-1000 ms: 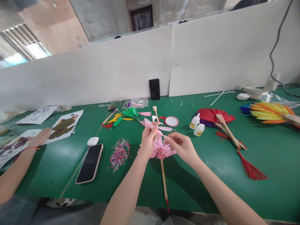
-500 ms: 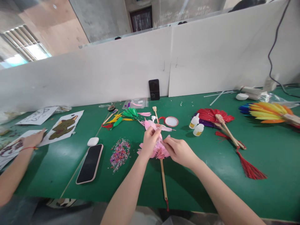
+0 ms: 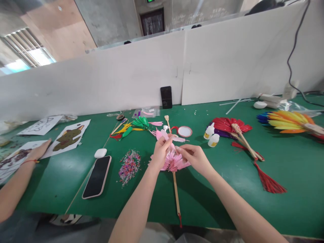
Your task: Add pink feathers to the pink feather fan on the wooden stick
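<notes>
My left hand (image 3: 162, 152) is closed in a pinch on a pink feather (image 3: 162, 134), whose tip stands out above the fingers. Close by on the right, my right hand (image 3: 194, 158) pinches too; whatever its fingertips hold is too small to make out. Beneath both hands lies a pink feather fan (image 3: 174, 165), partly covered by them. Its wooden handle (image 3: 177, 194) points toward me and ends in a red cord. Just beyond the hands are a roll of tape (image 3: 185, 131) with a red rim and a wooden stick (image 3: 167, 122).
Left of the fan are loose sequins (image 3: 130, 167), a phone (image 3: 97, 177) and a white case (image 3: 100, 153). Two glue bottles (image 3: 209, 131), a red fan (image 3: 229, 125) and a rainbow fan (image 3: 288, 121) lie right. Another person's hand (image 3: 37, 151) rests on paper at far left.
My right hand has shifted slightly to the right and up, its fingers curling more. My left hand stays almost in place. The other person's hand has moved a little.
</notes>
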`<state>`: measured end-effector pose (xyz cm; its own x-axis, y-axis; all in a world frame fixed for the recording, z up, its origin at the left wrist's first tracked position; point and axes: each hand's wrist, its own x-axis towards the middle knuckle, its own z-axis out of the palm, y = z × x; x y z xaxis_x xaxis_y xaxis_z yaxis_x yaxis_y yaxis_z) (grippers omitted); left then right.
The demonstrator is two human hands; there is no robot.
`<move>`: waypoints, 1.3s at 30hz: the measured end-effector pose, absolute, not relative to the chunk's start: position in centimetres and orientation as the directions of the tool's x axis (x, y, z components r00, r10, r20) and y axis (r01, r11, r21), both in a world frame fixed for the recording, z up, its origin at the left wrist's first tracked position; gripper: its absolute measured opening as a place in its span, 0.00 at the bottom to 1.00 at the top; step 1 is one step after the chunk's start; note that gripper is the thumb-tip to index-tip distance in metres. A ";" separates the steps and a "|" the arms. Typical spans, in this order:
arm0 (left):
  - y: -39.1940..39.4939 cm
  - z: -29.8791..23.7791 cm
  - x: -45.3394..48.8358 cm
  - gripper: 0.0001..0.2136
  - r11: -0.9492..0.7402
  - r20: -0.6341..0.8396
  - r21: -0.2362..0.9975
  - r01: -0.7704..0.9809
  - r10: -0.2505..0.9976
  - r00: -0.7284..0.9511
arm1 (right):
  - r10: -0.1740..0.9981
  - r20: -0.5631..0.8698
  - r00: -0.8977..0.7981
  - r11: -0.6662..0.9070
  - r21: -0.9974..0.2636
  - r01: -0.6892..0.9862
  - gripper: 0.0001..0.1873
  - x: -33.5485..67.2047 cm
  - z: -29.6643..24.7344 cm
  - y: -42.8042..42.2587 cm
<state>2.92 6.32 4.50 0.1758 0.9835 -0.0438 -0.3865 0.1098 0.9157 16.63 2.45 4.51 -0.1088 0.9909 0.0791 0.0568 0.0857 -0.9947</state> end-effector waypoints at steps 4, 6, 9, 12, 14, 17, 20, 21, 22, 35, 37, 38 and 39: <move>6.2 4.4 3.0 0.14 0.111 -0.043 0.922 -0.371 0.981 0.187 | 0.988 -0.023 -0.151 -0.027 -0.999 -0.025 0.16 16.5 5.0 2.4; 6.2 4.5 3.0 0.15 0.107 -0.047 0.932 -0.347 0.983 0.179 | 0.988 -0.055 -0.148 -0.060 -0.998 -0.032 0.15 16.5 4.8 2.4; 6.1 4.6 3.1 0.15 0.103 -0.047 0.941 -0.322 0.983 0.177 | 0.990 -0.035 -0.138 -0.034 -0.999 0.012 0.14 16.4 4.2 2.4; 6.0 4.6 3.2 0.14 0.094 -0.038 0.947 -0.308 0.982 0.183 | 0.990 0.015 -0.144 0.025 -0.997 0.069 0.14 16.2 3.6 2.4; 5.9 4.6 3.2 0.14 0.101 -0.041 0.946 -0.308 0.980 0.197 | 0.988 0.005 -0.157 0.017 -0.997 0.075 0.14 16.2 3.5 2.4; 5.9 4.5 3.3 0.15 0.119 -0.052 0.942 -0.314 0.976 0.214 | 0.983 -0.029 -0.179 -0.020 -0.998 0.055 0.16 16.2 3.5 2.4; 5.9 4.5 3.3 0.15 0.124 -0.057 0.946 -0.301 0.973 0.223 | 0.980 -0.018 -0.197 -0.010 -0.999 0.041 0.16 16.2 3.5 2.4; 5.9 4.4 3.3 0.14 0.122 -0.055 0.948 -0.295 0.972 0.226 | 0.979 -0.016 -0.201 -0.009 -0.999 0.032 0.16 16.2 3.5 2.4; 5.8 4.4 3.4 0.14 0.119 -0.051 0.950 -0.289 0.971 0.232 | 0.979 -0.020 -0.205 -0.017 -1.000 0.017 0.17 16.1 3.5 2.4; 6.0 4.3 3.3 0.13 0.110 -0.036 0.961 -0.254 0.960 0.278 | 0.957 -0.115 -0.267 -0.157 -0.977 -0.142 0.20 16.1 3.6 2.5; 6.0 4.3 3.2 0.13 0.116 -0.040 0.959 -0.260 0.960 0.279 | 0.954 -0.102 -0.284 -0.150 -0.977 -0.153 0.19 16.2 3.7 2.4; 6.0 4.3 3.2 0.13 0.116 -0.040 0.958 -0.263 0.960 0.277 | 0.951 -0.102 -0.293 -0.154 -0.975 -0.159 0.19 16.3 3.8 2.4; 6.1 4.2 3.2 0.13 0.115 -0.039 0.957 -0.265 0.960 0.276 | 0.948 -0.107 -0.301 -0.162 -0.973 -0.164 0.18 16.3 3.9 2.4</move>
<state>3.15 6.07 4.22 0.2758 0.9604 -0.0394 -0.2651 0.1154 0.9573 16.34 2.41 3.89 -0.3010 0.9476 -0.1070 -0.1643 -0.1620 -0.9730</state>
